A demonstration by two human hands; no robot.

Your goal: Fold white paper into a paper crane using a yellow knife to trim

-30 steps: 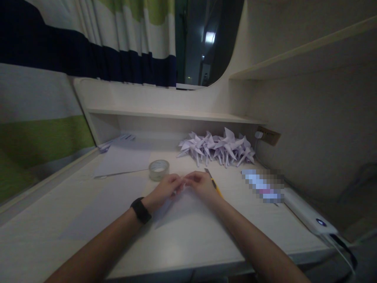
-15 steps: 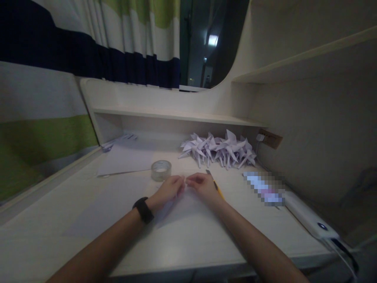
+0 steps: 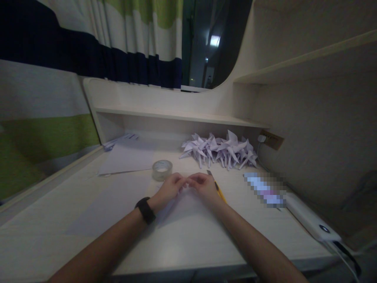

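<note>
nearest us, two bare forearms reach in over the pale counter, a dark watch on the left wrist. to the right, by the counter's edge, we see a long white device with cables at its near end. a pale paper piece slants beneath the left hand; that hand's grip is narrow, but we cannot tell whether it pinches the paper. the right hand has its fingers curled, fingertips meeting the left's; we cannot tell what, if anything, its grip holds. left of the hands a flat white sheet lies on the counter. just beside the right hand is a yellow cutter, and farther right a pixelated bright patch. a roll of clear tape stands just beyond the left hand. past it, more white paper lies at the left, and white paper pinwheels cluster under the shelf. farthest, we find a striped curtain beside a dark window.
</note>
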